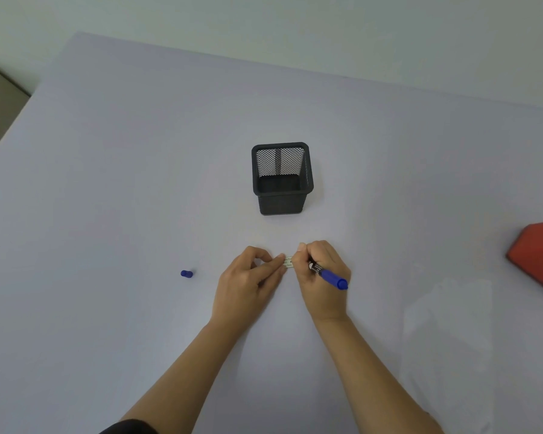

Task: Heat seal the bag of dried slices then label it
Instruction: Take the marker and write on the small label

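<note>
Head view: L hand (248, 278) pinches left end of label (288, 262) on table (123, 183); R hand (320, 270) grips blue marker (330, 276) beside it. Cap (186, 273) lies well apart, left.

small label (288, 262) with dark marks, too small to read

The left hand (248, 277) and right hand (320, 277) are bare. The left forearm (188, 364) and right forearm (367, 371) are bare too, with a bit of black sleeve (129, 427) at the left elbow.
</note>
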